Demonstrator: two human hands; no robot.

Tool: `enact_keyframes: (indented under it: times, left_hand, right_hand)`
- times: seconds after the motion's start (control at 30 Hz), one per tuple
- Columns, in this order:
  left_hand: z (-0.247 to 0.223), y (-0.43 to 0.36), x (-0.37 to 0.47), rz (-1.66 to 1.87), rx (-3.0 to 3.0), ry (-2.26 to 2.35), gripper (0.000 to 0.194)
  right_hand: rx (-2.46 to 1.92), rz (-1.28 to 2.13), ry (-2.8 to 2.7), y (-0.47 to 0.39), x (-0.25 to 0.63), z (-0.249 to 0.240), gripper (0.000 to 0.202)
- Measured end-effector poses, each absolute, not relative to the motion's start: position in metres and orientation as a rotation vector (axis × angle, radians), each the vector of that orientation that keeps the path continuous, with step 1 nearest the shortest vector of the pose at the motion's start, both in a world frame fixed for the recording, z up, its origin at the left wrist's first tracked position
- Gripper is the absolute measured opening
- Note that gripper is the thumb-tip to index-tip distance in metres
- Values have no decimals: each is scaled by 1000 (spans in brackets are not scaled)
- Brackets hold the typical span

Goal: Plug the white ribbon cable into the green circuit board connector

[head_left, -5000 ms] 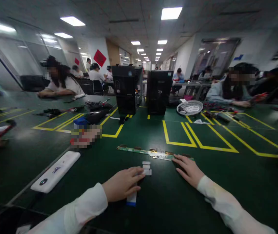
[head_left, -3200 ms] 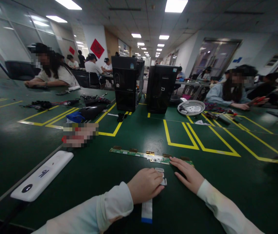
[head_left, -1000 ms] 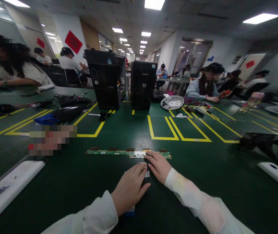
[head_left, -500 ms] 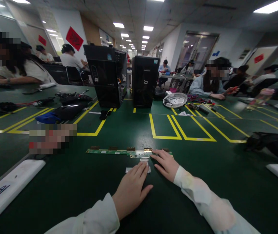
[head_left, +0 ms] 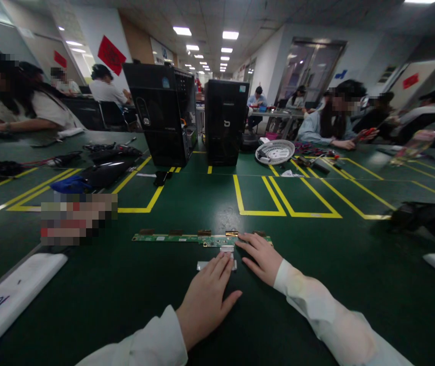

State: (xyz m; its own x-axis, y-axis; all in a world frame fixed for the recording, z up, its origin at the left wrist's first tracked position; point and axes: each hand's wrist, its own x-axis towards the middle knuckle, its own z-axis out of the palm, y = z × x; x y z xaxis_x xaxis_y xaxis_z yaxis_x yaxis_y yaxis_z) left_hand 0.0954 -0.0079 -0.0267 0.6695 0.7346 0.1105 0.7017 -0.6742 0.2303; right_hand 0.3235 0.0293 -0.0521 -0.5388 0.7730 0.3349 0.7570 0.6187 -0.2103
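Note:
A long, narrow green circuit board (head_left: 166, 238) lies crosswise on the green table, with brownish tabs along its far edge. My right hand (head_left: 262, 257) rests on the board's right part, fingers spread and palm down. Just in front of the board's middle, my left hand (head_left: 209, 295) lies palm down with its fingers stretched forward and thumb apart. Its fingertips touch a flat whitish ribbon-like strip (head_left: 226, 249) at the board's near edge. A pale flat piece (head_left: 201, 265) shows partly from under the left fingers; the rest is covered.
Two black computer towers (head_left: 223, 124) stand at the back. A white basket (head_left: 275, 152) sits behind to the right, beside cables and tools. White long objects (head_left: 15, 300) lie at both sides. A black bundle (head_left: 106, 175) is at left. Several people sit around, one (head_left: 326, 124) at right.
The camera view has shifted slightly. My hands stay in nearly the same places on and in front of the board, and the left fingertips have edged slightly forward.

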Motion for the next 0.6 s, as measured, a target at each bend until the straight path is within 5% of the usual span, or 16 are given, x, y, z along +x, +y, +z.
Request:
enact_keyframes:
  times: [0.6]
  left_hand:
    - [-28, -9, 97, 377, 2739, 1213, 58]
  right_hand:
    - [-1251, -43, -2478, 31, 321, -47, 42]
